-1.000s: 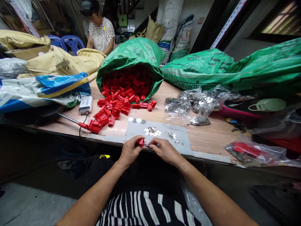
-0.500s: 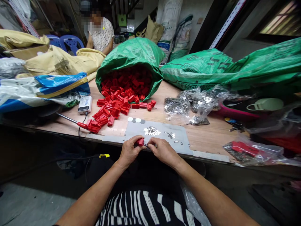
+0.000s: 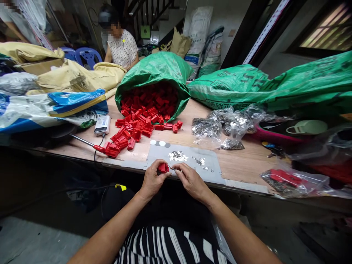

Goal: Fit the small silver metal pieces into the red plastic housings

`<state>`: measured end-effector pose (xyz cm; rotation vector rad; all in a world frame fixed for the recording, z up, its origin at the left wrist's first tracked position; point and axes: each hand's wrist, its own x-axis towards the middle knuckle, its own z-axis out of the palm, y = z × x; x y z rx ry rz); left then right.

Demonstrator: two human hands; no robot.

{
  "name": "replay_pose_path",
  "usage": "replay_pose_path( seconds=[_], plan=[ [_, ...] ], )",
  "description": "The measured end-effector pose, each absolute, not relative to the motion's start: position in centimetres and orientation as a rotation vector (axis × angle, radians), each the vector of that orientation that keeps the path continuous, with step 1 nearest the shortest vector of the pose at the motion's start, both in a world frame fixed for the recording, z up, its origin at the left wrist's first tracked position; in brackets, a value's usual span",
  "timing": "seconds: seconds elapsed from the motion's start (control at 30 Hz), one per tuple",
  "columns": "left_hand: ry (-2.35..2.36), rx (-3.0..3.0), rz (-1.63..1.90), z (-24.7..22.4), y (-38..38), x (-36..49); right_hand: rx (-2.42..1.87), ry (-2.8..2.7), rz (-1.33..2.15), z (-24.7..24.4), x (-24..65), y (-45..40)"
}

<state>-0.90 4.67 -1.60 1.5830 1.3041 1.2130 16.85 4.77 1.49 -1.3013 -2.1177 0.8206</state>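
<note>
Between the thumb and fingers of my left hand (image 3: pixel 153 178) is a small red plastic housing (image 3: pixel 163 168), its end facing right. My right hand (image 3: pixel 189 178) pinches a thin metal piece (image 3: pixel 172 168), whose tip lies close to the housing; its exact kind is too small to make out. Both hands are over the front edge of a grey mat (image 3: pixel 189 172). Small shiny metal parts (image 3: pixel 178 156) lie in a pile on that mat, with a looser scatter (image 3: pixel 200 161) to the right.
A green sack (image 3: pixel 156 64) spills red housings (image 3: pixel 134 128) onto the table. Bags of metal parts (image 3: pixel 231 124) and a pink container (image 3: pixel 271 134) are at the right. A white power bank (image 3: pixel 102 125) with a cable stands left. Another person (image 3: pixel 122 49) sits across the table.
The red housing has turned slightly and shows more of itself in my left hand. The thin metal piece in my right hand has shifted a little. The camera view has tilted slightly.
</note>
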Motion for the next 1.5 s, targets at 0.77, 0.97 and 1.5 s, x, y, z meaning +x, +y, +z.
replay_pose_path(
  seconds=[0.77, 0.97, 1.5],
  plan=[
    [0.609, -0.063, 1.153, 2.9, 2.9, 0.4, -1.175, -2.158, 0.718, 2.3, 15.7, 3.5],
    [0.624, -0.085, 1.162, 2.6, 2.6, 0.8, -1.191, -2.03, 0.753, 1.1, 15.4, 3.4],
    [0.819, 0.321, 0.667, -2.0, -0.5, 1.5, -1.324, -1.92, 1.334, -0.7, 21.0, -0.4]
  ],
)
